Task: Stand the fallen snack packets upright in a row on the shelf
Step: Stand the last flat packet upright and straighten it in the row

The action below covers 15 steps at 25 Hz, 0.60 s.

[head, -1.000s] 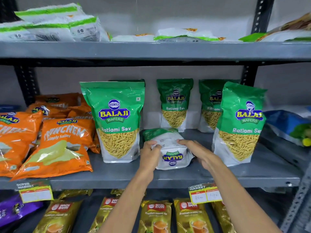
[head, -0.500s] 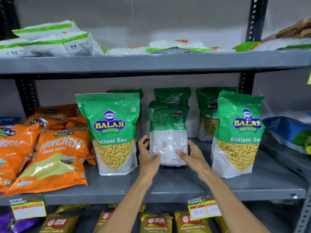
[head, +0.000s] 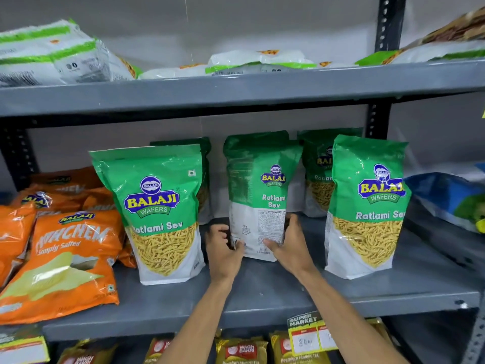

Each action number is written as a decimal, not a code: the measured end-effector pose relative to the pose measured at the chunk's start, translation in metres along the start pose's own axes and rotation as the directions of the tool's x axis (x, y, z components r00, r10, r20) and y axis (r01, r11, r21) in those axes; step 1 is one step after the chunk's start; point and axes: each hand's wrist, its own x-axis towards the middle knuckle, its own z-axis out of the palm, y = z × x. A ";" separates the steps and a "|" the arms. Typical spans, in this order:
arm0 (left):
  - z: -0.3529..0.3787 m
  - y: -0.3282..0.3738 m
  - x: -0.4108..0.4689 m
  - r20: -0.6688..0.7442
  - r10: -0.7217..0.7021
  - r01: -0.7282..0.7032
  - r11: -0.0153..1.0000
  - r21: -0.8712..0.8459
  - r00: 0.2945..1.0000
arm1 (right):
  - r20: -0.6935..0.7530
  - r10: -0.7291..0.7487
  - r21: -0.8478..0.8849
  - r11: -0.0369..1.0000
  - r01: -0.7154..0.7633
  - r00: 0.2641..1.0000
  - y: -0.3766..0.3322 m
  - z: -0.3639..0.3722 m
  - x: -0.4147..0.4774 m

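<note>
A price tag [head: 311, 334] hangs on the shelf [head: 262, 298] edge. Above it, the left hand [head: 223, 252] and right hand [head: 291, 245] clasp the base of the middle packet [head: 258, 195], upright, back panel outward. Standing packets flank it left [head: 157, 214] and right [head: 367, 206]; more packets [head: 317, 174] crowd behind.

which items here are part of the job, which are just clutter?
In play: held Ratlami Sev packet, left hand, right hand, standing Sev packets, grey shelf.

Clutter: orange chips packets, tea packets, price tag.
</note>
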 end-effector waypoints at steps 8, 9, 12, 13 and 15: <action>0.003 0.015 -0.016 0.254 0.220 -0.195 0.973 -0.120 0.942 | 0.117 -0.216 -0.041 0.974 0.222 0.969 -0.013 0.002 -0.018; 0.001 0.015 -0.016 0.232 0.200 -0.170 0.975 -0.145 0.952 | 0.174 -0.262 -0.053 0.960 0.275 0.949 -0.015 0.004 -0.020; -0.004 0.014 -0.015 0.194 0.121 -0.077 0.972 -0.220 0.973 | 0.340 -0.363 -0.090 0.906 0.415 0.867 -0.018 0.005 -0.026; -0.005 0.015 -0.015 0.194 0.104 -0.055 0.968 -0.243 0.975 | 0.380 -0.355 -0.093 0.904 0.417 0.854 -0.019 0.005 -0.027; -0.004 0.015 -0.015 0.212 0.086 -0.024 0.960 -0.279 0.973 | 0.461 -0.323 -0.101 0.906 0.410 0.826 -0.020 0.005 -0.029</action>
